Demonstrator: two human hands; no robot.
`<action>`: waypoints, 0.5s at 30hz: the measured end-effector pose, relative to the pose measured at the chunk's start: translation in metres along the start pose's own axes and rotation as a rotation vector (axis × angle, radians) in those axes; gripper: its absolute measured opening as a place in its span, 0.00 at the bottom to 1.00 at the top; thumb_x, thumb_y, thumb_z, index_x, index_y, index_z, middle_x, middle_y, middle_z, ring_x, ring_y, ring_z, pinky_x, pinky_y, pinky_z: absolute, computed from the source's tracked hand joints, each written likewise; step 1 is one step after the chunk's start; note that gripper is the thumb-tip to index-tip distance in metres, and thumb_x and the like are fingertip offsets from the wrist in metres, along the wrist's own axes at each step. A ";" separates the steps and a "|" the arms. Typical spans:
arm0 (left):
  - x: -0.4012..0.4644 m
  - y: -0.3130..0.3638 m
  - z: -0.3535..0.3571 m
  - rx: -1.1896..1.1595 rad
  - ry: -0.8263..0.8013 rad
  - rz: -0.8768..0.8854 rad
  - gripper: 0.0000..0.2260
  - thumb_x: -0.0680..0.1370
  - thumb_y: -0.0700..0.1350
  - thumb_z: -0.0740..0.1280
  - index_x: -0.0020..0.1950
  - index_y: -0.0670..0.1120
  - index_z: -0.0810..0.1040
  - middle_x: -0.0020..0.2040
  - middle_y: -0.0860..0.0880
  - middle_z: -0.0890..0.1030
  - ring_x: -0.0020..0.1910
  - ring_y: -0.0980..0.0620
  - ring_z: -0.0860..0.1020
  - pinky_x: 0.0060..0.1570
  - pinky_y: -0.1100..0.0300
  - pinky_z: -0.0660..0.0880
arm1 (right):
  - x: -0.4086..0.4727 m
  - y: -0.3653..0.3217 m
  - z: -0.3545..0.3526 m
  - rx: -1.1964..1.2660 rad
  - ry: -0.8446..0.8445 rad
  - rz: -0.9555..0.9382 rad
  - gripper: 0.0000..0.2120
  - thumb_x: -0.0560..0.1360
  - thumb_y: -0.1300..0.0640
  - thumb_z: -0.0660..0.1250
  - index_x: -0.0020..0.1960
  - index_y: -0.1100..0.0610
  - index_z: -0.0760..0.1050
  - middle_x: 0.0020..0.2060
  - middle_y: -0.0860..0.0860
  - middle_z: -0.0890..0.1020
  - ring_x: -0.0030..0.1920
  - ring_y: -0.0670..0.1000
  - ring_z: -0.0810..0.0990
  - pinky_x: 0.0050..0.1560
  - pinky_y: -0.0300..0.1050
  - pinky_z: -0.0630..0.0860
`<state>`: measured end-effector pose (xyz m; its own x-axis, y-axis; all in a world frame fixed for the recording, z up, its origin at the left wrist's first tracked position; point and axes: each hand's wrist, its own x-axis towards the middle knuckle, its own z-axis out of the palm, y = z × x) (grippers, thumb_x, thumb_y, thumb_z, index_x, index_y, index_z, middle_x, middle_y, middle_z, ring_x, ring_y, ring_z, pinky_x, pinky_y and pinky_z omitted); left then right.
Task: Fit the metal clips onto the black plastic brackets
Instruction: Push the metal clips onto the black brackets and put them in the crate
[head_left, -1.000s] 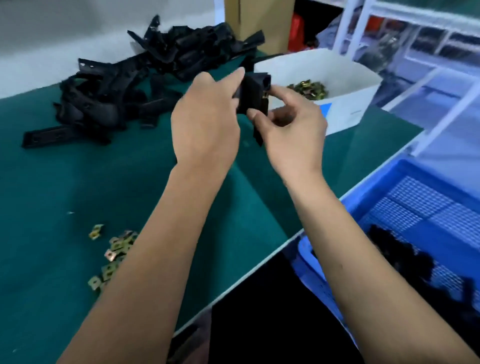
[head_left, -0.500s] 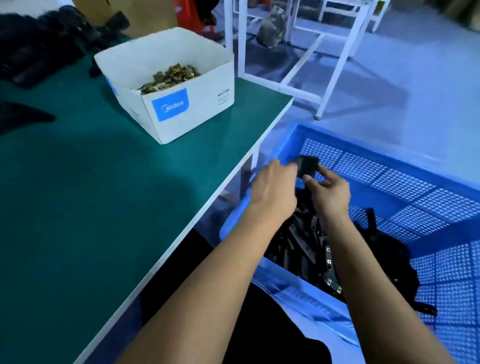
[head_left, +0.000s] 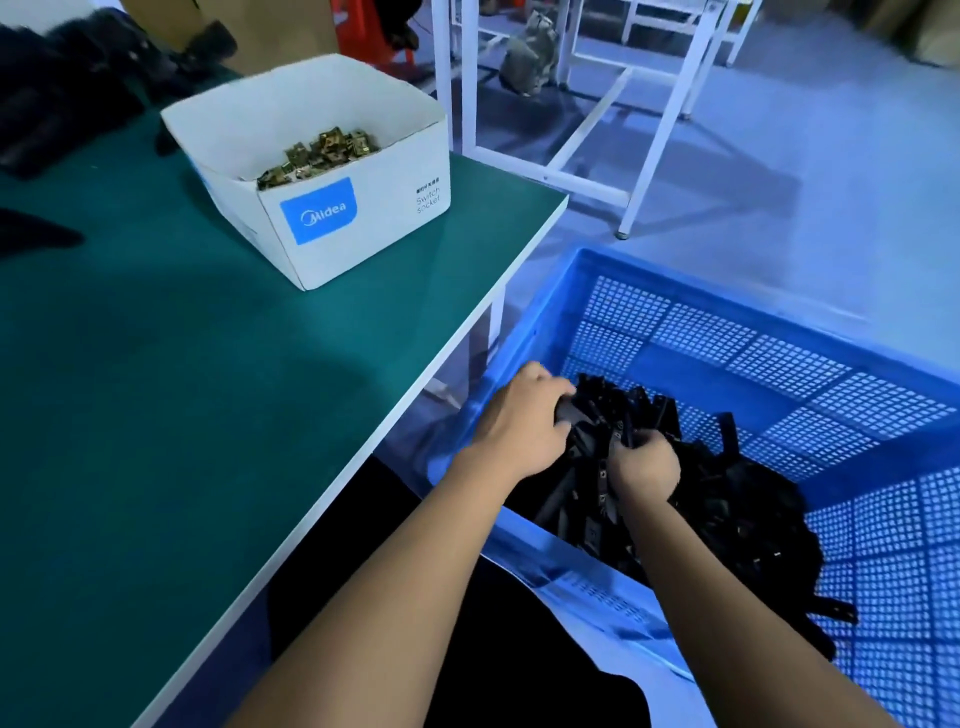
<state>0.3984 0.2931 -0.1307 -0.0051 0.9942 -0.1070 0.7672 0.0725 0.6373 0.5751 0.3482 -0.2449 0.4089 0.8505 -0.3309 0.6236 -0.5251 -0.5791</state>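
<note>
Green table (head_left: 208, 415) with white clip box (head_left: 353, 228), black brackets (head_left: 67, 88).

The white cardboard box (head_left: 332, 218) on the green table (head_left: 156, 415), at about ten o'clock from both hands, carries a blue label (head_left: 319, 210) reading "Midea" on its near face, and "Switch socket" in small grey print, under characters too small to read, on its right face.

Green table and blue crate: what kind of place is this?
Probably a factory workbench. A white box holds many metal clips, a blue crate holds black brackets, and both hands reach in.
</note>
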 end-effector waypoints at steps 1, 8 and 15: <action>0.001 0.008 -0.011 -0.016 0.065 0.031 0.18 0.79 0.43 0.71 0.69 0.50 0.78 0.65 0.49 0.73 0.59 0.46 0.79 0.62 0.50 0.75 | -0.007 -0.018 -0.006 0.026 0.069 -0.079 0.17 0.78 0.55 0.68 0.65 0.57 0.79 0.60 0.60 0.82 0.62 0.64 0.78 0.65 0.54 0.75; -0.026 0.040 -0.096 -0.111 0.624 0.181 0.13 0.77 0.38 0.69 0.60 0.48 0.82 0.56 0.51 0.79 0.45 0.48 0.82 0.48 0.48 0.78 | -0.101 -0.172 -0.054 0.442 0.363 -0.742 0.13 0.75 0.63 0.65 0.59 0.61 0.79 0.51 0.57 0.82 0.54 0.59 0.78 0.57 0.52 0.71; -0.081 -0.002 -0.210 -0.202 1.050 0.008 0.11 0.73 0.38 0.65 0.51 0.48 0.83 0.50 0.54 0.83 0.44 0.50 0.82 0.50 0.50 0.79 | -0.234 -0.283 -0.045 0.653 0.004 -1.148 0.11 0.74 0.65 0.65 0.55 0.59 0.80 0.44 0.51 0.83 0.44 0.52 0.81 0.49 0.51 0.78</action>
<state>0.2625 0.2285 0.0369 -0.6238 0.5582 0.5472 0.6499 -0.0186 0.7598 0.3325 0.2967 0.0297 -0.1307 0.7985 0.5877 0.1809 0.6020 -0.7777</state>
